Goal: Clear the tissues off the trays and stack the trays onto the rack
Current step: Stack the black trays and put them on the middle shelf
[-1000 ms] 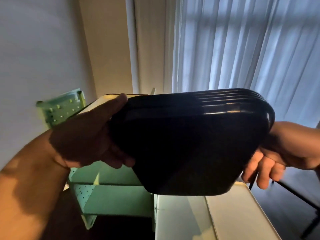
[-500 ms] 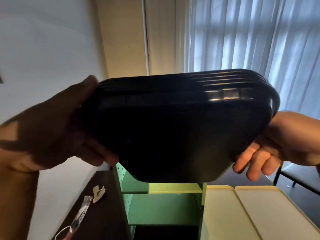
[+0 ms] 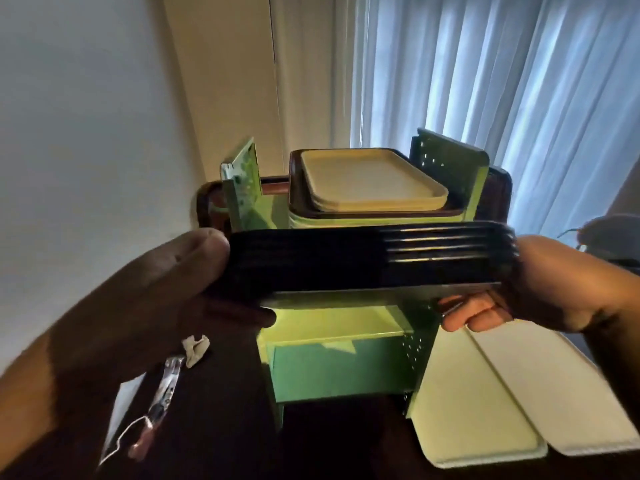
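I hold a stack of several black trays level in front of the green rack. My left hand grips the stack's left end and my right hand grips its right end. The stack hangs just in front of the rack's middle, above an empty green shelf. On the rack's top level lie cream trays on a dark brown tray. A crumpled tissue lies on the dark table to the left of the rack.
Two pale trays lie flat on the table to the right of the rack. A clip-like metal tool and a white slip lie at the table's left. A wall stands left; curtains hang behind the rack.
The tray stack has tipped from steeply tilted to level and dropped lower, in front of the rack. My view has swung down, so the rack's top and the table now show.
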`<state>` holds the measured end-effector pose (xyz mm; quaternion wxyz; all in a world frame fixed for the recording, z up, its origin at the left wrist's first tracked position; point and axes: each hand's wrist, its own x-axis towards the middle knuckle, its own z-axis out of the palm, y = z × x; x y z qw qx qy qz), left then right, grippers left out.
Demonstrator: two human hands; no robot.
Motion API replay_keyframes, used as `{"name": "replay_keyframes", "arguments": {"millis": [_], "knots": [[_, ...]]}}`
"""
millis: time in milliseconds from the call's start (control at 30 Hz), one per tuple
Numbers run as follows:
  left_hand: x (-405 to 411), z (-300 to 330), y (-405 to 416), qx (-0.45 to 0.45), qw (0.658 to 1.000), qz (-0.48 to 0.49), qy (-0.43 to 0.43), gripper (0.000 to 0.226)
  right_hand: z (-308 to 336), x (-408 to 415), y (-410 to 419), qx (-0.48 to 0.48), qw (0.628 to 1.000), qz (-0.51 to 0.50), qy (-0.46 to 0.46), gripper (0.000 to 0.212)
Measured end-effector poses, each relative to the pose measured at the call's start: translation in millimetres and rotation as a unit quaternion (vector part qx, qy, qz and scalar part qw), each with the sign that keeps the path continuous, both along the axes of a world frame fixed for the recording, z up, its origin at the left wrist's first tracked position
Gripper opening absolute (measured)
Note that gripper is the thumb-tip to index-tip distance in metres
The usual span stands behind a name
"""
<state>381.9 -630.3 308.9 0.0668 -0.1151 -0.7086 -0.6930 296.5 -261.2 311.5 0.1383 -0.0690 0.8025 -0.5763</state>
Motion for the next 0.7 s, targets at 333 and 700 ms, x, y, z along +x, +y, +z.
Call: {"name": "replay_keyframes", "arguments": {"millis": [333, 700], "knots": [[-11.1, -87.1, 24.7, -0.081, 0.993, 0.017, 0.081, 0.029, -88.4, 6.9, -22.5, -0.322, 0.924, -0.188, -0.08, 0.033], [-39.7, -154.2, 30.5, -0.27, 0.961, 0.022, 0.057, 0.021, -153.2, 13.1, -35.2, -0.278, 0.923, -0.215, -0.156, 0.019]]}}
